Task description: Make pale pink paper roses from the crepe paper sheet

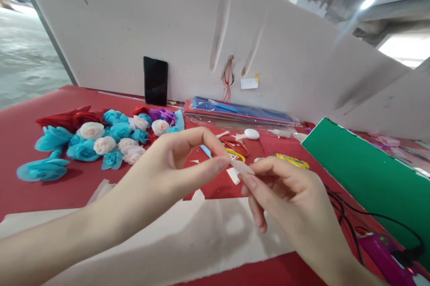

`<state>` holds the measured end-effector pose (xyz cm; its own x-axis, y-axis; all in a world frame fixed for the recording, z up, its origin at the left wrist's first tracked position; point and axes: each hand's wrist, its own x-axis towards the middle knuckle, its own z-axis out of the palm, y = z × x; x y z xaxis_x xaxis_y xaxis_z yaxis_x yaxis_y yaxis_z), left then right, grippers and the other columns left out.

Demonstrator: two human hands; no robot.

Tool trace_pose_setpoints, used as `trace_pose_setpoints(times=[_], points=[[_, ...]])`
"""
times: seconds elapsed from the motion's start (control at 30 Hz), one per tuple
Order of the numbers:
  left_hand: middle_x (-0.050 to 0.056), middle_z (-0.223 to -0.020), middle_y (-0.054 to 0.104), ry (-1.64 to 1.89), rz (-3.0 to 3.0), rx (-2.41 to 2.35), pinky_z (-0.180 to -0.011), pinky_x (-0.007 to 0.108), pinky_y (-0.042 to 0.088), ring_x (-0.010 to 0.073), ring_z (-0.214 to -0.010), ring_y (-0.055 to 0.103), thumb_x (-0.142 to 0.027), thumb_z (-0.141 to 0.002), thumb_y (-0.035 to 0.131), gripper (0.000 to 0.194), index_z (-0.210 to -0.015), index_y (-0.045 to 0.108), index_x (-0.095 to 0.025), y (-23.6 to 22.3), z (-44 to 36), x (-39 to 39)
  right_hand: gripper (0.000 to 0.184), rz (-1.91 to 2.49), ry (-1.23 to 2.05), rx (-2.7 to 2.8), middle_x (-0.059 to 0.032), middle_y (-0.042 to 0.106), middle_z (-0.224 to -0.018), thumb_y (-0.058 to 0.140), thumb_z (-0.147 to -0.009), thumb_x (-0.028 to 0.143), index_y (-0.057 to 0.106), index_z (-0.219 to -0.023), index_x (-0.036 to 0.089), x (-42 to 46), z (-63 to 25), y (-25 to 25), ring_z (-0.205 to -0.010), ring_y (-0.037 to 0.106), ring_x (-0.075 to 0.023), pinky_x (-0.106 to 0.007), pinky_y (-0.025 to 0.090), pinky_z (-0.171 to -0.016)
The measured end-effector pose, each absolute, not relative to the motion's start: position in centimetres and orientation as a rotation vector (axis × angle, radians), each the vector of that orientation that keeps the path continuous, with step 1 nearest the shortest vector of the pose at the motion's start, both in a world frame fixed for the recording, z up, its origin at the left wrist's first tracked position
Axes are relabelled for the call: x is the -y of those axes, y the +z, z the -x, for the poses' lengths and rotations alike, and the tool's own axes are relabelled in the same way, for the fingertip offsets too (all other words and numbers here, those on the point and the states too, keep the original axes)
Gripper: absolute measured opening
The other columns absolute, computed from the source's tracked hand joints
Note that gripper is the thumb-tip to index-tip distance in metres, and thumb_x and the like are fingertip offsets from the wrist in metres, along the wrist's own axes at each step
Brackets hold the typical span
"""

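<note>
One pale, thin, tapered strip (pixel 243 167)

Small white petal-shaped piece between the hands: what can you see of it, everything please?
The small white petal-shaped piece looks thin and soft, like paper or cloth; I can't tell which. It's held up off the red tabletop, slanting slightly down toward the bare right hand, whose thumb and forefinger pinch that end. The bare left hand's thumb and forefinger pinch the other. Fingers partly hide its ends.
</note>
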<state>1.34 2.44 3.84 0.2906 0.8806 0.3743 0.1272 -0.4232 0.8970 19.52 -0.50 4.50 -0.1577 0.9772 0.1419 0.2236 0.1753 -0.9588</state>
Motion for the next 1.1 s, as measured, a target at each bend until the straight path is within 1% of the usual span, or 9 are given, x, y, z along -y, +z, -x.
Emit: trace_pose_setpoints(times=[0.07, 0.13, 0.23, 0.4, 0.57, 0.77, 0.87, 0.97, 1.1], points=[[-0.009, -0.071, 0.062, 1.32, -1.83, -0.893, -0.048, 0.008, 0.044, 0.0054, -0.06, 0.058, -0.029, -0.088, 0.061, 0.012, -0.077, 0.063, -0.026, 3.7, -1.1, -2.8, 0.017, 1.21, 1.16, 1.513, 0.0084, 0.05, -0.041, 0.066, -0.083, 0.023, 0.062, -0.067, 0.018, 0.3, -19.7, 4.7, -0.034, 0.047, -0.0025, -0.01, 0.043, -0.037], [-0.01, -0.08, 0.065, 1.414, -1.949, -0.836, -0.066, 0.008, 0.049, 0.0054, -0.076, 0.061, -0.027, -0.088, 0.063, 0.003, -0.085, 0.063, -0.027, 3.5, -0.9, -3.2, 0.02, 1.174, 1.336, 1.451, 0.0072, 0.055, -0.048, 0.066, -0.084, 0.026, 0.061, -0.066, 0.017, 0.1, -20.0, 4.7, -0.032, 0.047, -0.0011, -0.009, 0.042, -0.035], [-0.009, -0.09, 0.064, 1.416, -2.162, -0.729, -0.083, 0.008, 0.046, 0.0048, -0.087, 0.059, -0.026, -0.086, 0.068, 0.011, -0.095, 0.061, -0.026, 3.2, -0.5, -3.6, 0.019, 1.049, 1.638, 1.341, 0.0048, 0.062, -0.06, 0.066, -0.084, 0.026, 0.062, -0.068, 0.016, -0.4, -20.4, 4.6, -0.03, 0.048, -0.0002, -0.009, 0.041, -0.031], [-0.005, -0.091, 0.064, 1.283, -2.339, -0.554, -0.084, 0.02, 0.048, 0.0091, -0.088, 0.059, -0.021, -0.088, 0.065, 0.008, -0.095, 0.06, -0.021, 3.3, -0.2, -3.8, 0.017, 0.926, 1.9, 1.189, 0.0044, 0.063, -0.06, 0.065, -0.085, 0.02, 0.062, -0.068, 0.015, -0.7, -20.6, 4.4, -0.033, 0.052, -0.0021, -0.009, 0.042, -0.03], [-0.003, -0.086, 0.062, 1.256, -2.597, -0.415, -0.091, 0.025, 0.041, 0.0101, -0.087, 0.055, -0.008, -0.089, 0.062, 0.01, -0.091, 0.063, -0.018, 3.7, -0.2, -3.9, 0.012, 0.886, 1.994, 1.144, 0.0037, 0.064, -0.062, 0.065, -0.084, 0.019, 0.064, -0.073, 0.015, -0.7, -20.5, 4.2, -0.034, 0.052, -0.0027, -0.009, 0.043, -0.03], [-0.003, -0.092, 0.057, 1.208, -2.72, -0.572, -0.091, 0.026, 0.037, 0.0132, -0.09, 0.052, -0.015, -0.094, 0.053, 0.015, -0.088, 0.062, -0.025, 3.6, -0.1, -4.2, 0.013, 0.934, 1.933, 1.194, 0.0038, 0.063, -0.061, 0.066, -0.082, 0.023, 0.061, -0.073, 0.016, -0.8, -20.4, 4.0, -0.035, 0.053, -0.0036, -0.01, 0.042, -0.03], [-0.003, -0.095, 0.057, 1.202, -2.699, -0.648, -0.092, 0.026, 0.037, 0.0137, -0.094, 0.052, -0.016, -0.094, 0.053, 0.014, -0.087, 0.061, -0.025, 3.5, -0.3, -4.1, 0.018, 1.0, 1.768, 1.306, 0.0039, 0.061, -0.06, 0.065, -0.083, 0.025, 0.058, -0.069, 0.016, -0.4, -20.2, 4.0, -0.033, 0.049, -0.0024, -0.01, 0.041, -0.031], [-0.003, -0.093, 0.06, 1.178, -2.657, -0.662, -0.093, 0.025, 0.038, 0.0127, -0.092, 0.054, -0.013, -0.093, 0.051, 0.016, -0.084, 0.061, -0.022, 3.6, -0.4, -3.8, 0.019, 1.065, 1.542, 1.434, 0.0068, 0.055, -0.049, 0.063, -0.084, 0.024, 0.057, -0.068, 0.017, 0.1, -19.8, 3.9, -0.032, 0.045, -0.0013, -0.009, 0.04, -0.035], [-0.002, -0.091, 0.065, 1.245, -2.562, -0.657, -0.087, 0.022, 0.043, 0.013, -0.094, 0.057, -0.011, -0.091, 0.05, 0.019, -0.082, 0.062, -0.022, 3.7, -0.7, -3.4, 0.017, 1.096, 1.317, 1.554, 0.0083, 0.05, -0.045, 0.061, -0.085, 0.021, 0.058, -0.069, 0.018, 0.5, -19.5, 3.7, -0.036, 0.045, -0.0023, -0.008, 0.039, -0.037]])
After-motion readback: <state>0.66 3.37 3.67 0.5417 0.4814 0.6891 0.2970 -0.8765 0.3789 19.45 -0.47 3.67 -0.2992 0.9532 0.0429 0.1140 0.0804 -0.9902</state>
